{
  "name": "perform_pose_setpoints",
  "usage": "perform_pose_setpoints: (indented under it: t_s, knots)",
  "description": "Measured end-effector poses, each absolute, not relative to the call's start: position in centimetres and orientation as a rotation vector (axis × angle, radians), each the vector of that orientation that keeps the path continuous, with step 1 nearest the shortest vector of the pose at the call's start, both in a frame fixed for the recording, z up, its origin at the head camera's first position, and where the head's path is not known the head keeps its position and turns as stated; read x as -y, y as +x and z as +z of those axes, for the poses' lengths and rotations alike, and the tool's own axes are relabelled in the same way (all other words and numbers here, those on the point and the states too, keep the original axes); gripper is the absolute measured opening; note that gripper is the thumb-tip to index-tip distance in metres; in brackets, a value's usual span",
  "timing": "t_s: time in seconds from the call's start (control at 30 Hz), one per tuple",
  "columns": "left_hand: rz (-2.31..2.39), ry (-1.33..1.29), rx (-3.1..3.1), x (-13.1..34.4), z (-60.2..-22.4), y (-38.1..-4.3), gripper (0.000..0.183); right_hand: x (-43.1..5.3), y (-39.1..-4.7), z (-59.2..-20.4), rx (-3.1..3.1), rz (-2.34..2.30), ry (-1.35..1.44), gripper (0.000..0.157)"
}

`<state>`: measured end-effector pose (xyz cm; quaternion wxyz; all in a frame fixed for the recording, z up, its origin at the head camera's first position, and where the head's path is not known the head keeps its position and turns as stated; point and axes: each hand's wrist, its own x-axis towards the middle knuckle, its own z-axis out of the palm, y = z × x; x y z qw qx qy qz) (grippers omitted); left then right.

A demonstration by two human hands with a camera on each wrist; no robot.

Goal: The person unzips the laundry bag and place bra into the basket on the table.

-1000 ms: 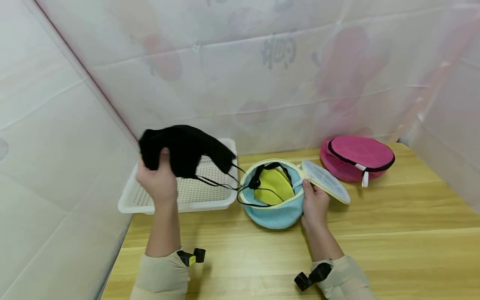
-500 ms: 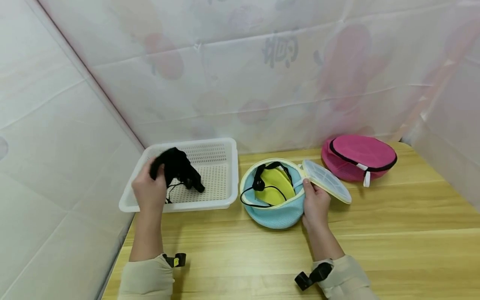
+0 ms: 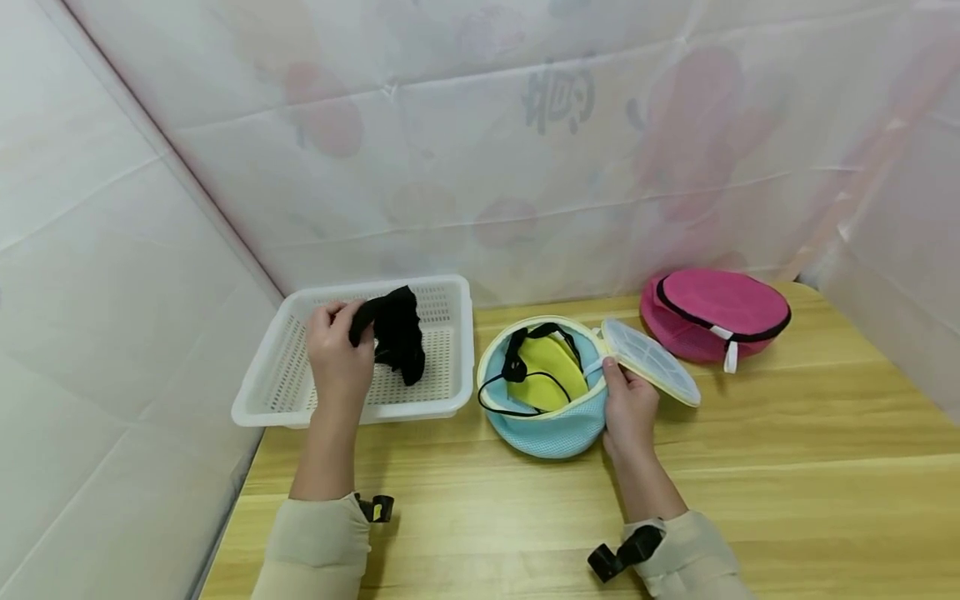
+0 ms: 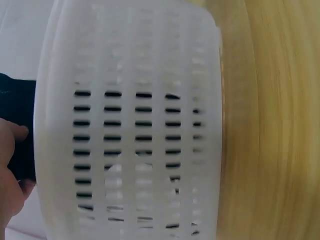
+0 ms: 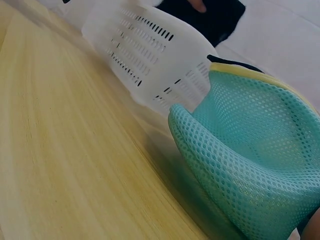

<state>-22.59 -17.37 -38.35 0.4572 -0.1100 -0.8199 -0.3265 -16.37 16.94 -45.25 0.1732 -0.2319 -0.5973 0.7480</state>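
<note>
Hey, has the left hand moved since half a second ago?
Yes. In the head view, the left hand has shifted right against the white basket, toward the blue bag.

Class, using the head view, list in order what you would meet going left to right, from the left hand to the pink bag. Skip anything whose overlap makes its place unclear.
Left hand → black cloth item → blue mesh bag → right hand → pink bag
</note>
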Motion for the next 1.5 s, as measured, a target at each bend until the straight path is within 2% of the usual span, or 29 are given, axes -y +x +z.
perform_pose_setpoints:
  t_s: [0.07,0.27,0.47,0.53,0.73,0.93,1.07,1.2,1.37,1.5]
  knots:
    - [-0.787,-0.305,2.109,17.0,-38.5,-22.5,0.023,-16.8,-16.4,-45.3,1.700,2.117,-0.674,0.051]
    - [-0.745,-0.382,2.781,17.1,-38.7,-21.3,0.046,-16.6,-16.4,-45.4,1.709,2.106,-0.676,0.049]
    - [-0.912,-0.530,3.219,17.7,-38.3,-20.9,0.061,-16.7,-16.5,-45.2,1.699,2.099,-0.651,0.047]
    - [-0.931,-0.553,3.265,17.6,-38.1,-20.9,0.061,-16.7,-16.4,-45.3,1.703,2.096,-0.656,0.047]
    - [-0.901,-0.547,3.395,17.1,-38.6,-21.4,0.043,-16.6,-16.4,-45.5,1.710,2.108,-0.665,0.048]
    - [-0.878,-0.507,3.347,16.5,-38.5,-21.7,0.048,-16.5,-16.3,-45.5,1.685,2.108,-0.654,0.048]
    - [-0.772,-0.481,3.139,13.9,-37.3,-20.9,0.041,-16.5,-16.3,-45.4,1.645,2.128,-0.648,0.046]
    - [-0.712,-0.677,2.924,9.5,-36.2,-20.1,0.038,-16.6,-16.3,-45.2,1.585,2.152,-0.612,0.045]
    - [-0.588,-0.993,2.798,4.6,-37.1,-20.5,0.047,-16.3,-16.4,-45.0,1.573,2.147,-0.609,0.044]
    - [-0.405,-1.087,2.762,2.4,-38.8,-21.0,0.056,-15.9,-16.5,-45.3,1.609,2.161,-0.612,0.044]
